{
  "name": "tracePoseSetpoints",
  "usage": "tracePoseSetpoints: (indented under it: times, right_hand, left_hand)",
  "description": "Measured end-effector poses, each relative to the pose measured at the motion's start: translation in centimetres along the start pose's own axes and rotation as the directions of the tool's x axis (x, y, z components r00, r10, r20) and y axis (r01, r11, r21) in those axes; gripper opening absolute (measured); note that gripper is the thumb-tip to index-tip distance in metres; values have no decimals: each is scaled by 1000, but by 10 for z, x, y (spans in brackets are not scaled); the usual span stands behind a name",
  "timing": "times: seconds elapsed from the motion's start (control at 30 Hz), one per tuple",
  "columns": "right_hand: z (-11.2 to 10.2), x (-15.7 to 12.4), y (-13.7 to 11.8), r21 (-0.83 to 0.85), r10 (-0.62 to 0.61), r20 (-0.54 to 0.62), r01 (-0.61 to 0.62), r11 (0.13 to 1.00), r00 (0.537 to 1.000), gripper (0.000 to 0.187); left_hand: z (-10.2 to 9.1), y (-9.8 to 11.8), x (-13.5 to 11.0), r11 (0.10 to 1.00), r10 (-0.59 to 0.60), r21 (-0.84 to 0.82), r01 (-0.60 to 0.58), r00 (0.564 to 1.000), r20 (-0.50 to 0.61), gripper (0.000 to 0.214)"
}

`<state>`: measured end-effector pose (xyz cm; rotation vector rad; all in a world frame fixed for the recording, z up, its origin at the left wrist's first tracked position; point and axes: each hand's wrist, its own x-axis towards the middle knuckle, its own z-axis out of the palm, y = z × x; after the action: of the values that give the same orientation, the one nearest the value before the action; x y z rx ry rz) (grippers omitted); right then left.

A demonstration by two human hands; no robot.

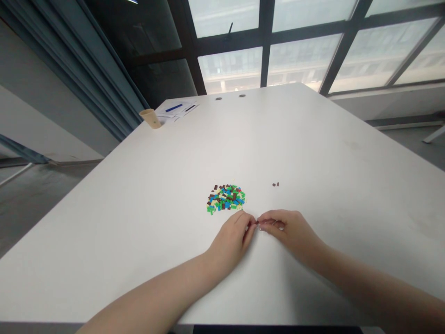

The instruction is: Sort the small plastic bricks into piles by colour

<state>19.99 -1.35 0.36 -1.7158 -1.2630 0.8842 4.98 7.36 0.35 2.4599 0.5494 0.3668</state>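
My left hand (233, 233) and my right hand (287, 228) meet fingertip to fingertip just above the white table. Pinched between them is a small dark brown toy brick (257, 222), mostly covered by the fingers; I cannot tell if it is one brick or two joined. Just beyond my left hand lies a loose pile of small toy bricks (226, 198) in green, blue, brown and cream, with a little red. Apart from the pile, beyond my right hand, lie two small brown bricks (276, 184).
The white table (306, 139) stretches away toward the windows. At its far left stand a beige paper cup (150, 118) and papers (187, 107) with a blue pen (174, 107) on them. Two round grey discs (230, 97) sit near the far edge.
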Motion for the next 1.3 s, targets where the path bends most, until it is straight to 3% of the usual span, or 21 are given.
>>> tracePoseSetpoints:
  times: [0.3, 0.43, 0.53, 0.63, 0.8, 1.03, 1.13, 1.2, 1.27, 1.3]
  right_hand:
    - [8, 0, 4, -183, -186, -64, 172, 968, 980, 12]
    - [-9, 11, 11, -316, -271, -93, 230, 920, 958, 12]
    - [-36, 28, 25, -502, -300, -258, 137, 854, 918, 13]
    - [-52, 41, 39, -603, -245, -310, 9, 798, 919, 16]
    - [-48, 48, 49, -641, -207, -291, -30, 767, 934, 17]
    - [-49, 43, 38, -599, -223, -327, -19, 800, 918, 17]
    - [-37, 26, 20, -556, -323, -189, 170, 813, 927, 18]
    - [-22, 13, 9, -476, -333, 109, 343, 810, 937, 18]
    - [-7, 3, 2, -417, -305, 377, 454, 787, 875, 18]
    - [-2, 0, 0, -413, -288, 452, 484, 772, 845, 18]
  left_hand:
    - [-1, -1, 1, 999, -22, -40, 22, 1000, 7, 16]
    - [1, -3, 0, 999, -41, -20, 41, 999, 31, 12]
    - [2, -5, -2, 999, -21, 49, 17, 996, 82, 14]
    - [2, -5, -3, 992, 10, 125, -33, 984, 178, 14]
    - [1, -2, -2, 971, 51, 210, -115, 957, 285, 14]
    - [1, 2, -2, 958, 61, 252, -136, 957, 283, 14]
    - [-7, -5, 2, 946, -39, 324, -16, 986, 160, 15]
    - [-15, -15, 9, 921, -128, 367, 132, 991, -35, 18]
    - [-22, -27, 17, 905, -142, 369, 211, 968, -205, 19]
    - [-24, -32, 20, 905, -140, 362, 225, 959, -245, 19]
